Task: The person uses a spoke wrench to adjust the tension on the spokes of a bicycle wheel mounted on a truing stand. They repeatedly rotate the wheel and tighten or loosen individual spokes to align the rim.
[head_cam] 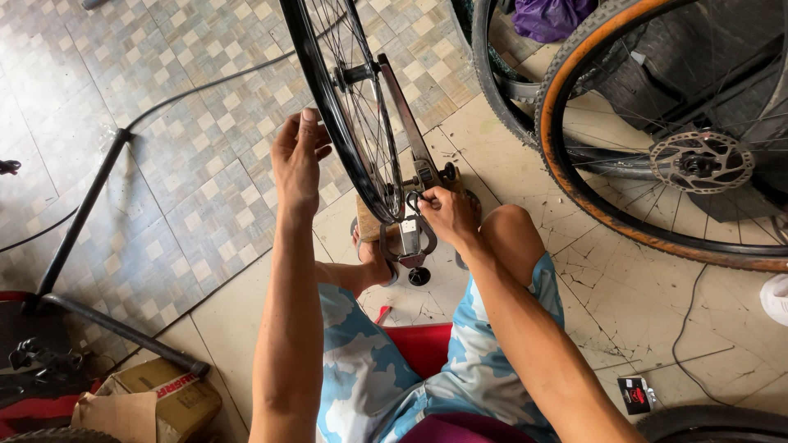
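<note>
Seated on a red stool [423,344], knees apart, looking straight down at a bare bicycle wheel [349,98] mounted in a truing stand [408,139] on the floor in front of me.

Left hand [297,160]: raised, fingers curled over the black rim from its left side, thumb up. It grips the rim at about 9 o'clock from the stand's lower end. The wheel stands upright, edge-on to me; its long axis in this view runs from 11 o'clock far down to 5 o'clock near, where the rim drops into the stand's jaws.

Right hand [447,215]: low, closed narrow in a pinch on a small metal tool or adjuster [413,199] right at the rim's lowest visible part, beside the stand's caliper. I cannot tell exactly what the fingertips hold; they hide it. This hand is the nearer one to the point where the rim meets the stand; the left sits further up the rim, toward 10 o'clock from the right.

So: the contact point lies directly at my right fingertips, the rim rising away from it toward 11 o'clock, and the left hand is placed on that rim.

Around: a second wheel with a tan-sided tyre [574,164] and a disc rotor [700,161] lies at 2 o'clock, a black tube frame [82,213] on the tiled floor [189,164] at 9 o'clock, a cardboard box [156,402] at 7 o'clock.
</note>
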